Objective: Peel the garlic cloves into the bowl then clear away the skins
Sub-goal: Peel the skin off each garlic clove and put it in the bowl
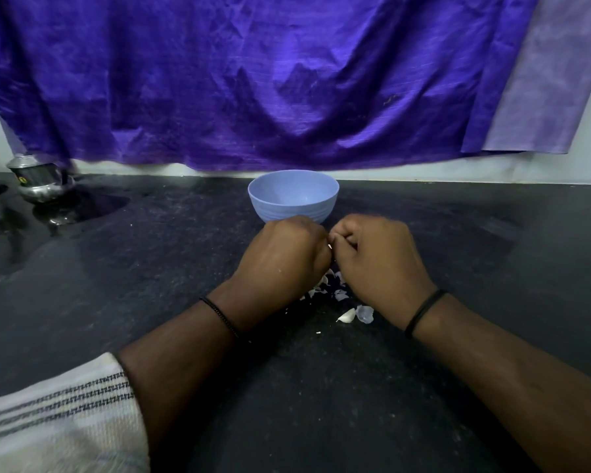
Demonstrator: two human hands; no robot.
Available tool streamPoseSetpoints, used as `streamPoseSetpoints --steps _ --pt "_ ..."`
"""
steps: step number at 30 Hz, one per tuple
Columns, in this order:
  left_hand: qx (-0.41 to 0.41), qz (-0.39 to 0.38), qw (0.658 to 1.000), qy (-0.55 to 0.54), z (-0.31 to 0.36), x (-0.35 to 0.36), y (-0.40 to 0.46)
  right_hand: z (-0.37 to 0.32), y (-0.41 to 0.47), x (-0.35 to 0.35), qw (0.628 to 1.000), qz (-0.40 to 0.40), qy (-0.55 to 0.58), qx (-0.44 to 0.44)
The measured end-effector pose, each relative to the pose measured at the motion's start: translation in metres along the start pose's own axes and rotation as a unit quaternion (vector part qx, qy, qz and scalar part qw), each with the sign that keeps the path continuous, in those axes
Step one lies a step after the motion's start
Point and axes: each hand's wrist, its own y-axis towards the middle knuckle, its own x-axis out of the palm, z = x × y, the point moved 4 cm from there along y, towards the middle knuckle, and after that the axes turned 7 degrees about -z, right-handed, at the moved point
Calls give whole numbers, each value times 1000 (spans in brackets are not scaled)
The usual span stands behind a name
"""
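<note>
You are working on a dark stone-like countertop (116,302) with a fine pale speckle; it is matt at centre and glossy at far left, where it mirrors the backdrop. The bowl (293,196) looks like matt light-blue plastic, with shallow ribs low on its wall. The garlic skins (335,291) are thin, papery and white. The backdrop cloth (253,80) is purple woven fabric, creased, with a silky sheen. The pot (38,179) is polished, mirror-bright metal. The sleeve (55,421) is coarse cream woven cloth with dark stripes.
</note>
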Motion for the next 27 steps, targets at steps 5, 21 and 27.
streamPoseSetpoints --steps 5,21,27 --pt "-7 34 999 -19 -4 0 -2 1 -2 -2 997 16 79 17" --pt "-213 19 917 -337 -19 6 -2 5 -1 3 978 30 203 41" --pt "-234 -16 825 -515 -25 13 0 12 4 3 933 -27 344 100"
